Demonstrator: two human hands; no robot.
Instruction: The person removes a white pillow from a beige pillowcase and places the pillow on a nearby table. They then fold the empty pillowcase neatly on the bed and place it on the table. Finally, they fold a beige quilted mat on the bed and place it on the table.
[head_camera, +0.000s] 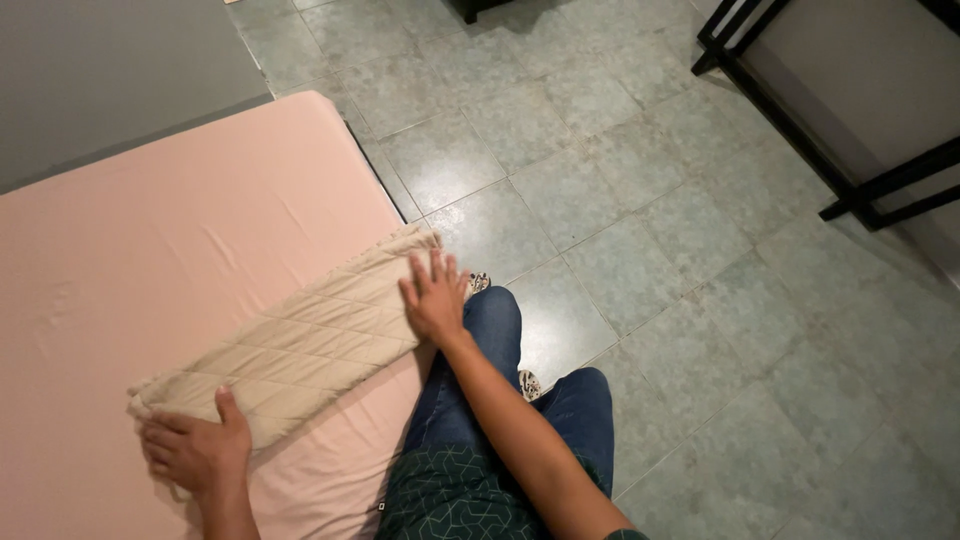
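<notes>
Head view, folded beige quilt (300, 345) on pink bed (150, 240), left hand (195, 450) gripping one end, right hand (435, 298) flat on other

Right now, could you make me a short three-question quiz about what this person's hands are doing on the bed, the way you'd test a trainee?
1. True or false: the folded beige quilted cloth lies on the green tiled floor.
2. Which hand rests flat, fingers spread, on the cloth's end nearest the bed's edge? A. left hand B. right hand C. neither
3. Fill in: the left hand grips the cloth's other end, over the ____ bed sheet.

Key:
1. False. It lies on the bed.
2. B. The right hand presses there.
3. Pink.
</notes>
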